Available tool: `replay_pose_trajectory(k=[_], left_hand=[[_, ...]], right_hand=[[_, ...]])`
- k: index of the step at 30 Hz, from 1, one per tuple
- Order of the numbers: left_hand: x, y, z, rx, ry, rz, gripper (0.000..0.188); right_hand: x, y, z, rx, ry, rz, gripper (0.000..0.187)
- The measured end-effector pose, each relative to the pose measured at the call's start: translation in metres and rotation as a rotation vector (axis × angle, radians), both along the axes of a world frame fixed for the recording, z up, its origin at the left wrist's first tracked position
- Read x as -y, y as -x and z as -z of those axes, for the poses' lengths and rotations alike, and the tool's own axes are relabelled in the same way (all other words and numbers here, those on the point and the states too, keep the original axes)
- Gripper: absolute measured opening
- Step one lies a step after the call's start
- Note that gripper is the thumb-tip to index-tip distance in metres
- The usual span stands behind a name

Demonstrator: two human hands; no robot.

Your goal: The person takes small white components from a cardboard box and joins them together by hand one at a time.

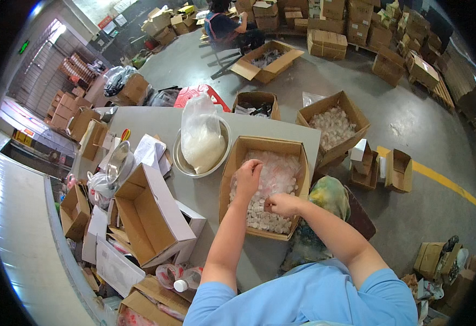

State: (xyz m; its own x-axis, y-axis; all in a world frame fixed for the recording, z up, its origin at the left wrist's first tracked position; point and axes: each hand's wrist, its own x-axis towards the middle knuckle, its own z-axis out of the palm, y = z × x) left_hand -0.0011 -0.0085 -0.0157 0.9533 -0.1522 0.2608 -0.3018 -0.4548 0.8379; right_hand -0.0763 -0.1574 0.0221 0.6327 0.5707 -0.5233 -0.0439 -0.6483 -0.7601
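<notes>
Both of my hands are over a cardboard box on the grey table. Inside it, many small white round pieces fill the near part, and clear plastic bags or pieces lie in the far part. My left hand is above the clear plastic, its fingers bent and drawn together. Lower and to its right, my right hand is closed just over the white pieces, its fingertips pointing left. Whatever either hand pinches is too small or hidden to make out.
Left of the box, a metal bowl holds a clear bag of white granules. An open white carton and bottles crowd the table's left side. Right stands a box of clear pieces. Farther off, a person sits beside an open carton.
</notes>
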Motion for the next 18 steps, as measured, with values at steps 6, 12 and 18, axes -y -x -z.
replay_pose_trajectory(k=[6, 12, 18], left_hand=[[0.003, 0.002, -0.015, -0.110, -0.028, -0.107, 0.018], [-0.002, 0.000, -0.017, -0.067, -0.082, -0.183, 0.019], [0.007, -0.003, -0.009, 0.179, 0.097, -0.046, 0.016]], right_hand=[[0.007, -0.005, -0.005, -0.659, -0.526, 0.337, 0.040], [0.007, -0.004, -0.013, -0.772, -0.785, 0.362, 0.037], [0.007, -0.004, -0.009, -0.800, -0.830, 0.328, 0.033]])
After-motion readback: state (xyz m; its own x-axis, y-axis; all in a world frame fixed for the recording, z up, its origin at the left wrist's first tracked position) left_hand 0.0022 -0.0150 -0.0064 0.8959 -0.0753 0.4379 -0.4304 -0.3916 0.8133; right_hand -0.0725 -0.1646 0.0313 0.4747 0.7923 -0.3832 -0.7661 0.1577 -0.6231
